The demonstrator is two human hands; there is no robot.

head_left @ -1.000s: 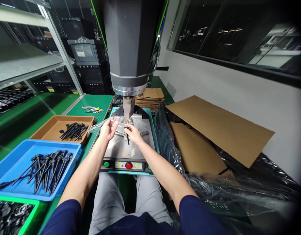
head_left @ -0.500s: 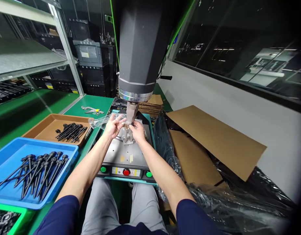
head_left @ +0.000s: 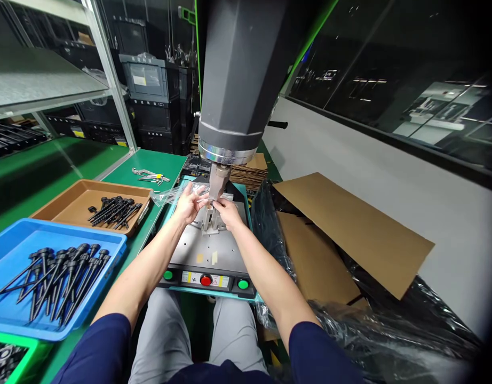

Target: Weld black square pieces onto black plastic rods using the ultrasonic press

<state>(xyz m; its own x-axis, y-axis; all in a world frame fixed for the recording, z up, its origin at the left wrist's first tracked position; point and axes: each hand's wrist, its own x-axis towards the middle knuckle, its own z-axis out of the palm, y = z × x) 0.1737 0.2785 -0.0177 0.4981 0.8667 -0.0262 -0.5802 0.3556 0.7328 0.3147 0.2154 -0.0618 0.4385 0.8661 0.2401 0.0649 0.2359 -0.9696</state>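
My left hand (head_left: 189,204) is at the left of the metal tool head (head_left: 217,184), fingers partly spread, with clear plastic (head_left: 166,195) beside and behind it. On the other side, my right hand (head_left: 229,213) has its thumb and fingers pinched together at the tool's lower end; whatever they hold is too small to make out. Both hands are just above the metal fixture (head_left: 209,225), which stands on the grey machine plate (head_left: 193,248). The large grey machine head (head_left: 233,80) hangs above them.
To the left are a blue tray (head_left: 14,240) of long black parts, a brown tray (head_left: 70,200) of shorter black parts and some tools (head_left: 150,175). Cardboard sheets (head_left: 358,229) and black plastic lie to the right. Green and red buttons (head_left: 206,280) line the machine's front.
The camera view has shifted slightly. My right hand has turned a little and its fingers lie flatter by the tool's tip; my left hand remains at the tool's left.
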